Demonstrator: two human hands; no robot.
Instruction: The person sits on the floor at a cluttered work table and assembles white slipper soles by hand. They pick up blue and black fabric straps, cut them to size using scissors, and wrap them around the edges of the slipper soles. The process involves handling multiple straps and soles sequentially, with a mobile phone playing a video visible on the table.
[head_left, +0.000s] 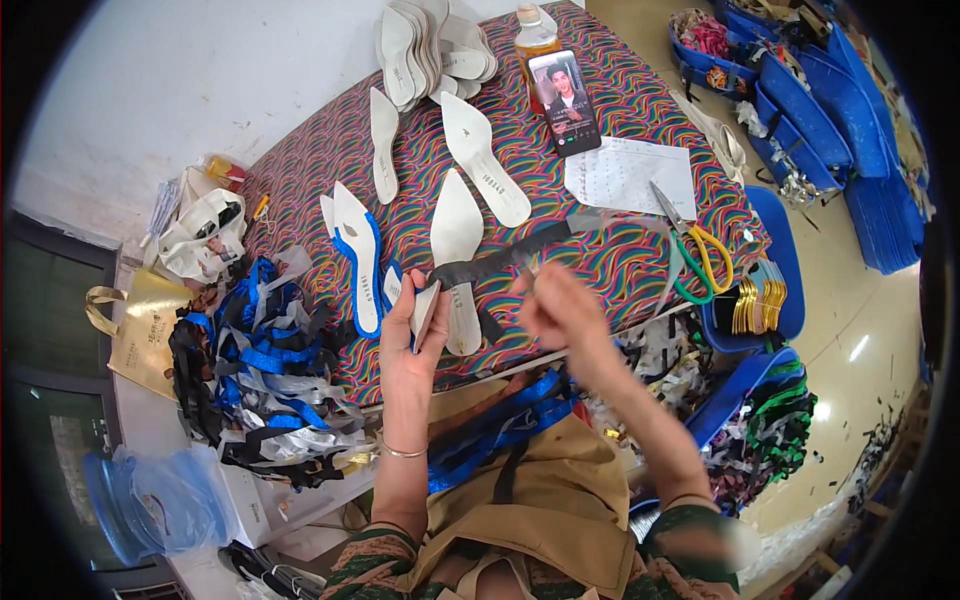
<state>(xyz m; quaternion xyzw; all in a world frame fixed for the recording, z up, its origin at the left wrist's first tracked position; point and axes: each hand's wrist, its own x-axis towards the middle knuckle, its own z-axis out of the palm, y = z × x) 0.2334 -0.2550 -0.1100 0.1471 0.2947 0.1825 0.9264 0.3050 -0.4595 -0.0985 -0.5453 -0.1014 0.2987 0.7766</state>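
Left hand [412, 335] grip clasps a white insole [425, 310] at the desk [620, 265] edge. Right hand [560, 310] – blurred – pinches a dark strip [505, 262] stretched from that insole. Gold paper bag [145, 335] far left; white paper sheet [630, 175], green-yellow scissors [700, 255] to the right.

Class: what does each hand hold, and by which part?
Left hand grips a white insole by its lower end. Right hand, blurred, seems to pinch the dark strip.
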